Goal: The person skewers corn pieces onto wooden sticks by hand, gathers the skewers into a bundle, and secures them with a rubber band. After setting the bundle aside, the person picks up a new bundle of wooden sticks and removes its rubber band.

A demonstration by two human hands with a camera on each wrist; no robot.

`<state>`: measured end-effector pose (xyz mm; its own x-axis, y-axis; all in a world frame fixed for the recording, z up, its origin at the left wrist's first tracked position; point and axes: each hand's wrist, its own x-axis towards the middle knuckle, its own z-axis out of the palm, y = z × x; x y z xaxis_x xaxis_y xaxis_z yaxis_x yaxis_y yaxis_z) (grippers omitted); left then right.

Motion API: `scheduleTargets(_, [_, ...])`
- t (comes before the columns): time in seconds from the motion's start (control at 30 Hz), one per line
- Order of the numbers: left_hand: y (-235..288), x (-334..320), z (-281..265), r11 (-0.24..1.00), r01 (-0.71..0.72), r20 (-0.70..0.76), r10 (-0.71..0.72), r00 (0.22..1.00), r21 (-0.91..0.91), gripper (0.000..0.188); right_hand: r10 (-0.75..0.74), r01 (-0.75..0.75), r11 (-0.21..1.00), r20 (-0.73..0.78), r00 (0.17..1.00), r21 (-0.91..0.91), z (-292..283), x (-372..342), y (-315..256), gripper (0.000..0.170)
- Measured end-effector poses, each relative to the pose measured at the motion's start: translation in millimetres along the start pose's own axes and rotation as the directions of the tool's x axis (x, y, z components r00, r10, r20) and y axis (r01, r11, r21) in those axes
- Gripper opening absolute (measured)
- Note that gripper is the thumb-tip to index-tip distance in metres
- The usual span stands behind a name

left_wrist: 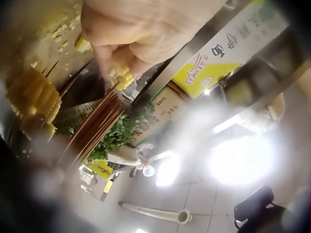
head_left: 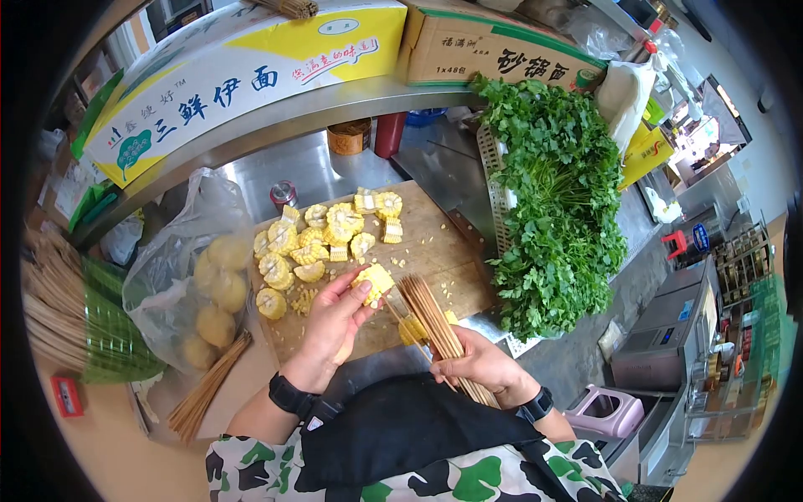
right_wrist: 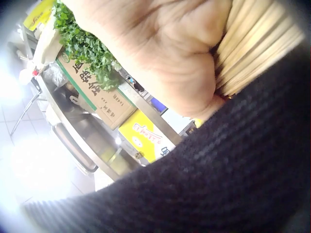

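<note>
left hand [head_left: 335, 318] pinches corn piece [head_left: 374, 284] | right hand [head_left: 481, 366] grips skewer bundle [head_left: 431, 311] | risk: corn slips, skewer ends just right likely prick left hand

hands, left [head_left: 336, 316]: thumbed pinch | hands, right [head_left: 485, 365]: curled, gripping

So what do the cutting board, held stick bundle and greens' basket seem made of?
Cutting board: probably wood, dull, from its mottled tan surface. Held sticks: bamboo or wood, unclear which; matt, tan lengths. Basket: likely plastic, smooth-looking, pale, slotted sides.
</note>
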<state>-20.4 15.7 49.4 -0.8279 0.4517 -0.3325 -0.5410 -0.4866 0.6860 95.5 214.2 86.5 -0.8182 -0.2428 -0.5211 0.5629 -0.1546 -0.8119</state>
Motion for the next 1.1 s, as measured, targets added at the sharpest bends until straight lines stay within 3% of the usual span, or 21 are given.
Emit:
scheduleTargets(0.2, [6, 5, 5, 0.999, -0.050, 0.008, 0.050, 0.999, -0.013, 0.031, -0.045, 0.045, 0.998, -0.009, 0.999, 0.035, 1, 2, -6, 0.023])
scheduleTargets(0.3, [1, 16, -5, 0.984, -0.179, -0.126, 0.180, 0.976, 0.022, 0.027, -0.015, 0.015, 1.000, -0.019, 1.000, -0.002, 4, 0, -10, 0.023])
scheduleTargets(0.33, [17, 28, -23, 0.967, -0.254, -0.034, 0.254, 0.967, 0.010, 0.024, -0.003, 0.003, 1.000, -0.008, 1.000, -0.002, 4, -1, -7, 0.023])
scheduleTargets(0.4, [35, 35, -34, 0.913, -0.403, -0.218, 0.382, 0.898, -0.058, 0.023, 0.015, -0.015, 1.000, 0.013, 1.000, -0.004, 4, -3, -3, 0.023])
scheduleTargets(0.5, [33, 20, -28, 0.992, -0.114, -0.079, 0.109, 0.991, -0.060, 0.024, 0.023, -0.023, 1.000, -0.001, 1.000, 0.013, 7, -3, -10, 0.026])
scheduleTargets(0.63, [22, 11, -19, 0.975, 0.056, -0.053, -0.069, 0.996, -0.214, 0.027, 0.000, 0.001, 1.000, -0.007, 1.000, 0.026, 7, -1, -11, 0.026])
scheduleTargets(1.1, [15, 3, -15, 0.971, 0.109, 0.004, -0.111, 0.994, -0.214, 0.025, -0.011, 0.010, 0.999, 0.025, 1.000, 0.048, 5, 0, -8, 0.025])
